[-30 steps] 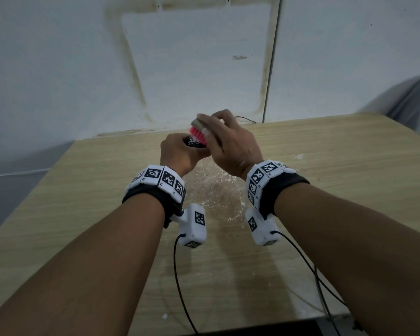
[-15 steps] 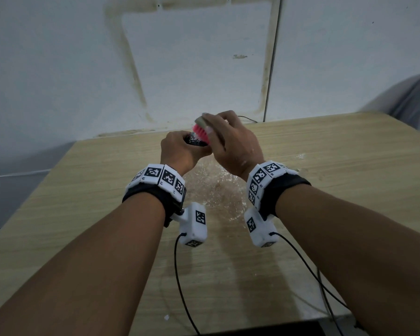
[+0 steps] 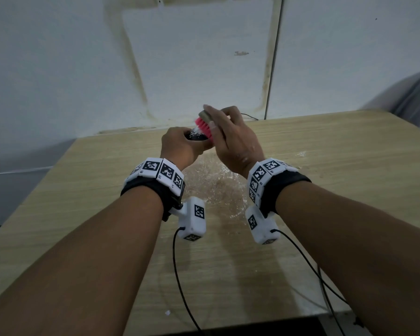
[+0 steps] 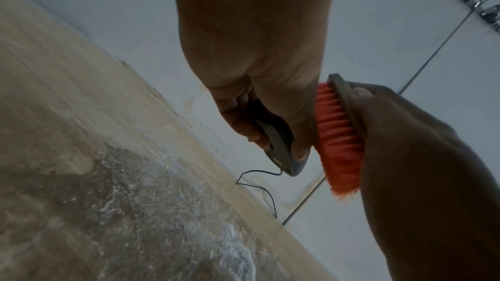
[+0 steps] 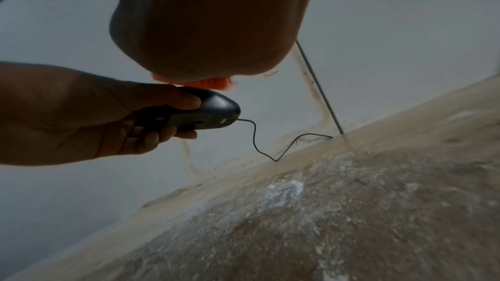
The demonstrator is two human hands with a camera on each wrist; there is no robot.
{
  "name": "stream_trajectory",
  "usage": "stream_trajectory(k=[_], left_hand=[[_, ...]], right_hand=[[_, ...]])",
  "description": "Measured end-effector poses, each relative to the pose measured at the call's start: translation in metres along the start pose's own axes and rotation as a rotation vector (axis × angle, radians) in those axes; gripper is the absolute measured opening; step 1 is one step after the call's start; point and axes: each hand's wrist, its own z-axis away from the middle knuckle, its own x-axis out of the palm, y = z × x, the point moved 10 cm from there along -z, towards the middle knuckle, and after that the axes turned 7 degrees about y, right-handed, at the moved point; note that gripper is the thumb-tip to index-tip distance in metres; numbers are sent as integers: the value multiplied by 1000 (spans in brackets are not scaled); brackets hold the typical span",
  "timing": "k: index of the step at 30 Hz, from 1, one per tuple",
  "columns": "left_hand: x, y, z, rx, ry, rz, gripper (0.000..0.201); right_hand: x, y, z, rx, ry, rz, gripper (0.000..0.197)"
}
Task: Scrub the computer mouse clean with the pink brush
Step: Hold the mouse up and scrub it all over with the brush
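My left hand (image 3: 180, 146) holds a black wired computer mouse (image 3: 196, 137) up above the wooden table (image 3: 325, 178), fingers curled round its sides. In the right wrist view the mouse (image 5: 200, 114) shows its underside, thumb on top. My right hand (image 3: 230, 137) grips the pink brush (image 3: 203, 126) by its grey back, bristles down on the mouse's top, which is speckled with white foam. The left wrist view shows the brush (image 4: 338, 136) beside the mouse (image 4: 276, 144). The mouse's thin cable (image 5: 270, 146) hangs to the table's back edge.
A wet patch with white foam (image 3: 216, 187) spreads on the table under my hands. A white wall (image 3: 180, 57) stands right behind the table. Thin black cables (image 3: 180, 275) run from my wrist cameras off the near edge. Grey fabric (image 3: 415, 98) sits at the far right.
The brush has slid a short way back and forth over the mouse's top. My left hand has kept the mouse in about the same spot.
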Motion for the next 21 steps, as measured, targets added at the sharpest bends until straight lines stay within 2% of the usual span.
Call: stream_trajectory(k=[3,6,8,9,13,15,17,21], left_hand=[[-5,-3,0,-7,16,8,30],[-6,-7,1,-13,20,21,29],[-5,-5,1,-4,18,18,29],[-5,-3,1,0,21,19,28],[-4,3,-2,2,28,-47,16],[-4,1,-1,-15,31,-68,16],[-3,-3,-1,-15,19,-52,16],[-7,-9,1,-10,44,-9,38]], right_hand=[[5,-3,-4,-18,6,73,43],[2,15,-6,94,25,187,40],[-3,23,-5,152,43,174,39],[-4,19,-5,134,54,131,39],[-2,-17,-5,-106,46,42,43],[0,-19,-4,-128,55,55,41],[0,-11,-5,-82,69,101,39],[-2,16,-3,81,73,204,38]])
